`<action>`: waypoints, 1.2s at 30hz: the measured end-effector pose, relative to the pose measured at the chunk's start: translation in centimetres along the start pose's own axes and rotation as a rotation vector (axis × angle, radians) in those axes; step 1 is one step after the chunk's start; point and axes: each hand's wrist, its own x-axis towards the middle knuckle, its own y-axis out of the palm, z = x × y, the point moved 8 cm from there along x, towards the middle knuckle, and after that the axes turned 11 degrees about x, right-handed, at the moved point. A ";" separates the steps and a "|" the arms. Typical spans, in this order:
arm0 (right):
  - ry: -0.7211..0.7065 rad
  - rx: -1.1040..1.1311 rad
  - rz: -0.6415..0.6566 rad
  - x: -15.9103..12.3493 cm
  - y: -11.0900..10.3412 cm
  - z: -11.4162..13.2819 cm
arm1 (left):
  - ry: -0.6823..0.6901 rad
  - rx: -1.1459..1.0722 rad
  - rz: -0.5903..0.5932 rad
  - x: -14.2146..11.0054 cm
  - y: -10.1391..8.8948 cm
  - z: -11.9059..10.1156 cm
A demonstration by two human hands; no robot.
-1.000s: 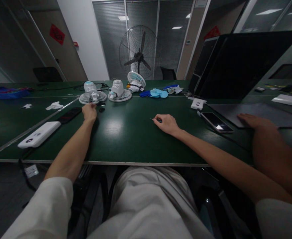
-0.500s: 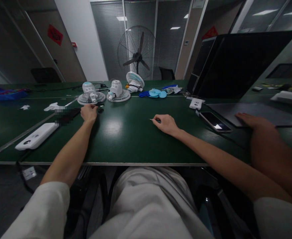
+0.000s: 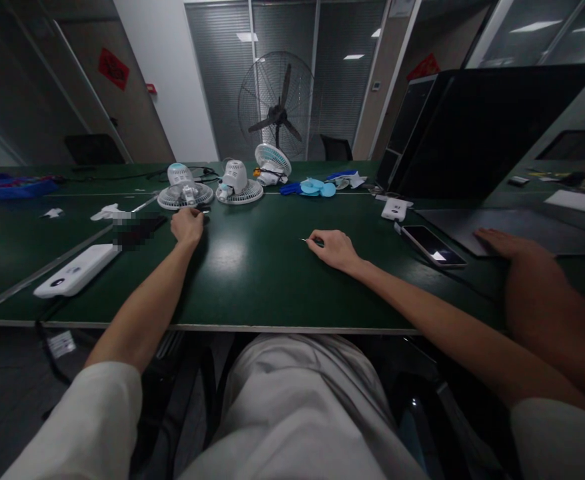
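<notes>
My left hand (image 3: 187,227) rests on the green table (image 3: 252,293) just in front of the small white fans. Its fingers are closed, and a small light-tipped piece shows at the fingertips; what they grip is too small to name. Nearer the middle, my right hand (image 3: 336,249) lies on its side, pinching a thin pointed metal tool (image 3: 303,240) whose tip points left. The rest of that tool is hidden in the fingers. A white fan lying face down (image 3: 185,193) is closest to my left hand, beside a second white fan (image 3: 238,190).
A third fan (image 3: 272,163) and light-blue fan blades (image 3: 317,187) sit behind. At left is a white power bank-like case (image 3: 75,272). Right are a phone (image 3: 433,246), a white device (image 3: 395,209), a large black monitor (image 3: 492,133) and another person's hand (image 3: 505,241) on a grey mat (image 3: 452,223).
My left hand has shifted slightly right, over the spot where a small dark piece lay, which no longer shows. My right hand keeps its place with the thin tool.
</notes>
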 end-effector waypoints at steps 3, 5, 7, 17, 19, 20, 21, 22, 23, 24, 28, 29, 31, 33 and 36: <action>0.017 -0.031 -0.012 0.0 -0.1 0.2 | 0.042 0.050 0.033 -0.3 0.6 -0.9; 0.016 -0.044 -0.019 0.0 -0.2 0.3 | 0.063 0.087 0.028 -0.5 0.7 -1.3; 0.010 -0.041 -0.015 0.0 -0.2 0.4 | 0.076 0.107 0.014 -0.5 0.7 -1.5; -0.008 0.013 0.009 0.0 0.0 0.2 | -0.060 -0.020 0.077 0.8 1.3 0.5; -0.012 0.004 0.001 0.0 -0.1 0.2 | -0.082 -0.043 0.076 0.9 1.3 0.8; -0.015 0.001 -0.001 0.0 -0.1 0.2 | -0.086 -0.049 0.072 0.9 1.4 0.8; -0.016 -0.001 -0.002 0.0 -0.1 0.3 | -0.086 -0.050 0.068 0.8 1.4 0.8; -0.017 -0.004 -0.003 0.0 -0.1 0.3 | -0.081 -0.045 0.064 0.8 1.4 0.8; -0.017 -0.007 -0.007 0.0 -0.1 0.2 | -0.072 -0.035 0.057 0.8 1.5 0.8; -0.019 -0.010 -0.010 0.1 0.0 0.2 | -0.060 -0.021 0.049 0.8 1.5 0.7; -0.028 -0.012 -0.014 0.1 0.0 0.1 | -0.025 0.022 0.035 0.8 1.5 0.4; -0.030 -0.007 -0.009 0.1 0.0 0.0 | -0.026 0.026 0.040 0.8 1.5 0.4; -0.032 0.005 0.003 0.1 0.1 0.0 | -0.033 0.033 0.048 0.8 1.3 0.3; -0.028 0.010 0.010 0.1 0.1 0.0 | -0.030 0.051 0.051 0.6 1.2 0.2; -0.015 -0.010 0.002 0.1 0.0 0.2 | 0.027 0.118 0.031 0.1 0.8 -0.7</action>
